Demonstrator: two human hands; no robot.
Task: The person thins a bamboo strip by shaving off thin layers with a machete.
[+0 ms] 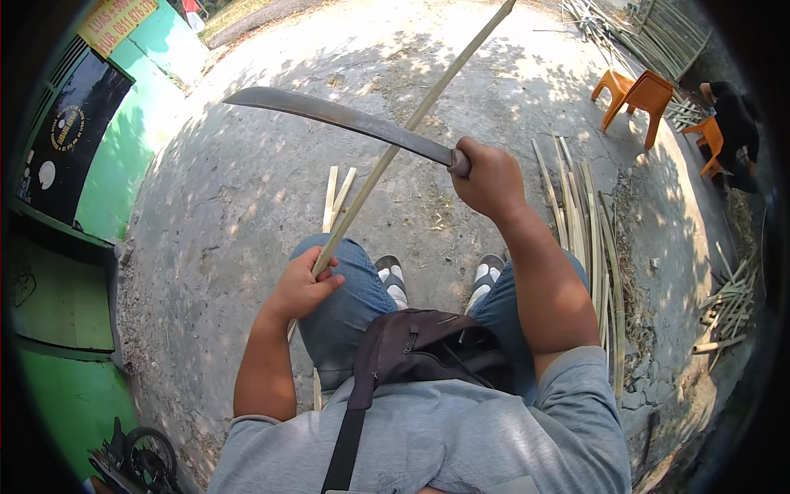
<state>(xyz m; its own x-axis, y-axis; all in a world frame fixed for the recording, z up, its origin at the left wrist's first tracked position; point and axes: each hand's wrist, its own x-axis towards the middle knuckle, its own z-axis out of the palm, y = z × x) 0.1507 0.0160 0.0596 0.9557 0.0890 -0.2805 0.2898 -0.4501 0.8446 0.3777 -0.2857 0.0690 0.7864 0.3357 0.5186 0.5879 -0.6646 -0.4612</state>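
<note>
My left hand is closed round the lower part of a long, pale bamboo strip, above my left knee. The strip slants up and away to the right, past the top of the view. In my right hand I grip a machete by its handle. Its long, curved, dark blade points left and crosses the strip at about mid-length. Whether blade and strip touch there, I cannot tell. Two short strips stick out beyond my left knee.
A bundle of bamboo strips lies on the ground by my right leg. Orange plastic chairs and a person in dark clothes are at the far right. More cut bamboo is piled there. A green wall stands on the left, with a wheel below.
</note>
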